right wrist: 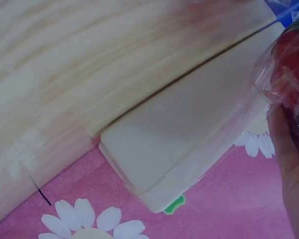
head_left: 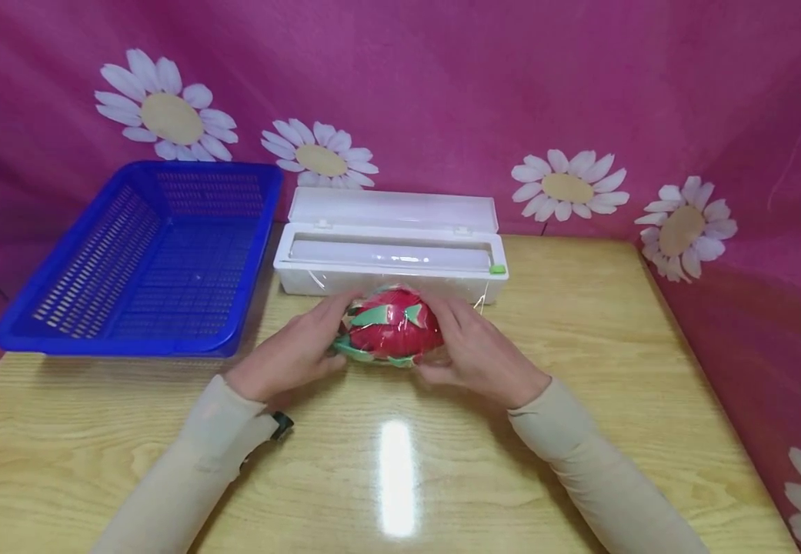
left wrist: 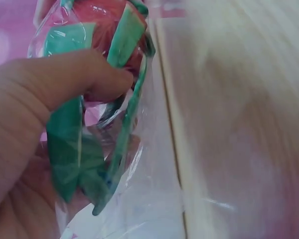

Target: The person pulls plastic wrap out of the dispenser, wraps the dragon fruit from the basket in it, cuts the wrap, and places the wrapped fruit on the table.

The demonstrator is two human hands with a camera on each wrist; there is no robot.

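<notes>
A red dragon fruit (head_left: 395,331) with green leafy scales is held between both hands in front of the cling film box. My left hand (head_left: 292,350) grips its leafy end, with the thumb curled over the scales in the left wrist view. On the opposite side, my right hand (head_left: 479,354) holds the rounded red end. Clear, shiny cling film (left wrist: 139,172) covers the fruit and trails from it toward the white cling film box (head_left: 324,283). The box lid (head_left: 393,209) is raised, and a film roll (head_left: 386,252) lies inside.
A blue plastic basket (head_left: 244,308) with slotted sides stands at the left. At the box's right end is a small green slider (head_left: 498,269). A pink cloth (head_left: 435,92) with daisies hangs behind the wooden table (head_left: 580,331).
</notes>
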